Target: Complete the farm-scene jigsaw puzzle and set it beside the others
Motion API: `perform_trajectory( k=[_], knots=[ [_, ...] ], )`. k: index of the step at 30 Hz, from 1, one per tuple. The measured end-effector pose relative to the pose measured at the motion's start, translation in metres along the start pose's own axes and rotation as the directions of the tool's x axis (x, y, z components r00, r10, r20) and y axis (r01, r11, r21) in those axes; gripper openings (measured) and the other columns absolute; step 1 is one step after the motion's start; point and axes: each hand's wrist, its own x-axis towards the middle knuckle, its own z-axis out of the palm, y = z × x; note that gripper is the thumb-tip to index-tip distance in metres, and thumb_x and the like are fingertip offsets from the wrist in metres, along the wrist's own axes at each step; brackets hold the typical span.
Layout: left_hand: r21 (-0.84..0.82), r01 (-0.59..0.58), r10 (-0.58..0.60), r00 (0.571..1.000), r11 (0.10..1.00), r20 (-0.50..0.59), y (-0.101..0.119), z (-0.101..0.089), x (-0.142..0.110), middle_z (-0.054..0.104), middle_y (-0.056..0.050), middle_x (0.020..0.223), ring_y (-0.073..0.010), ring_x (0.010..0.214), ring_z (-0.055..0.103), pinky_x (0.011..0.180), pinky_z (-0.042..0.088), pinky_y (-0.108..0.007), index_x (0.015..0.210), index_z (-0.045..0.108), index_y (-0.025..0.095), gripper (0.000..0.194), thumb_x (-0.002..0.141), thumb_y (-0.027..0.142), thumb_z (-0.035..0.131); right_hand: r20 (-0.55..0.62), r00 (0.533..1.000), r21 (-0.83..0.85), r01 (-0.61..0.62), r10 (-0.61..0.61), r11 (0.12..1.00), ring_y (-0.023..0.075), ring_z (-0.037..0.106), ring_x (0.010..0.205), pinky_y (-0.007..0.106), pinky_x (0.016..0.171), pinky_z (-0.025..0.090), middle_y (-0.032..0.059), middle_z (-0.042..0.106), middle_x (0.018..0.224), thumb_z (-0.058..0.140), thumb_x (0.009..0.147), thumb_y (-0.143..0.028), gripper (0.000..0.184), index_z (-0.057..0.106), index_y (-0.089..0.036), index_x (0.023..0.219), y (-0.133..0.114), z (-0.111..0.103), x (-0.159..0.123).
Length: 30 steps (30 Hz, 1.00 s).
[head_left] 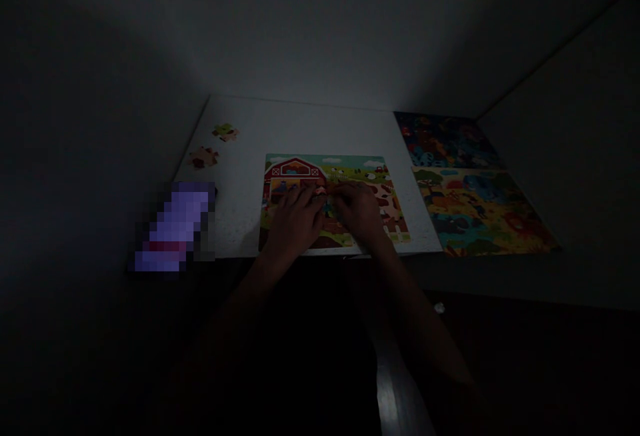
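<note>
A farm jigsaw puzzle (350, 169) with a red barn lies in the middle of a white table (300, 123). Both my hands rest on it, side by side. My left hand (295, 219) lies palm down with its fingers stretched forward over the puzzle's left centre. My right hand (357, 209) lies beside it, fingers pointing left and pressing at a piece in the puzzle's middle; the dim light hides whether it pinches anything. The two hands' fingertips almost meet.
Two loose puzzle pieces (226, 132) (203, 157) lie at the table's far left. A blurred purple object (175, 226) sits at the left front edge. Two more finished puzzles (447, 139) (480, 213) lie at the right. The room is very dark.
</note>
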Motion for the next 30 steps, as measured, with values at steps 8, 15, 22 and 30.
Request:
perform_trajectory(
  k=[8, 15, 22, 30],
  knots=[
    [-0.027, -0.046, 0.046, 0.999, 0.999, 0.014, 0.004, 0.001, 0.000, 0.056, -0.007, 0.145, -0.0257, 0.134, 0.049, 0.113, 0.039, -0.048, 0.127, 0.064, 0.020, 0.035, 0.096, 0.022, 0.048, -0.015, 0.994, 0.180, -0.108, 0.112, 0.978, 0.0235, 0.066, 0.093, 0.040, 0.089, 0.050, 0.0062, 0.075, 0.097, 0.051, 0.083, -0.018, 0.026, 0.075, -0.021, 0.094, 0.004, -0.002, 0.002],
    [0.036, -0.017, 0.017, 1.000, 0.999, -0.002, 0.010, 0.005, 0.001, 0.049, -0.013, 0.150, -0.0291, 0.142, 0.041, 0.118, 0.032, -0.052, 0.135, 0.058, 0.015, 0.041, 0.098, 0.027, 0.044, -0.024, 0.968, 0.347, -0.226, 0.250, 0.910, 0.0222, 0.066, 0.085, 0.036, 0.081, 0.053, 0.0065, 0.075, 0.093, 0.050, 0.083, -0.026, 0.028, 0.073, -0.019, 0.096, 0.012, -0.002, 0.001],
    [0.029, -0.013, 0.011, 0.999, 1.000, 0.042, 0.010, 0.019, -0.007, 0.038, -0.013, 0.157, -0.0289, 0.149, 0.029, 0.122, 0.025, -0.054, 0.147, 0.044, 0.011, 0.050, 0.101, 0.028, 0.034, -0.020, 0.965, 0.376, -0.235, 0.261, 0.896, 0.0215, 0.066, 0.090, 0.037, 0.084, 0.053, 0.0074, 0.074, 0.098, 0.050, 0.084, -0.029, 0.029, 0.072, -0.019, 0.099, 0.013, 0.000, 0.002],
    [0.045, -0.046, 0.044, 0.998, 0.998, 0.033, 0.008, 0.019, -0.009, 0.039, -0.013, 0.157, -0.0279, 0.148, 0.031, 0.123, 0.023, -0.052, 0.148, 0.044, 0.011, 0.053, 0.101, 0.034, 0.035, -0.012, 0.977, 0.309, -0.201, 0.215, 0.930, 0.0237, 0.067, 0.090, 0.040, 0.085, 0.053, 0.0082, 0.074, 0.096, 0.054, 0.083, -0.031, 0.024, 0.073, -0.020, 0.093, 0.011, 0.001, 0.011]
  ],
)
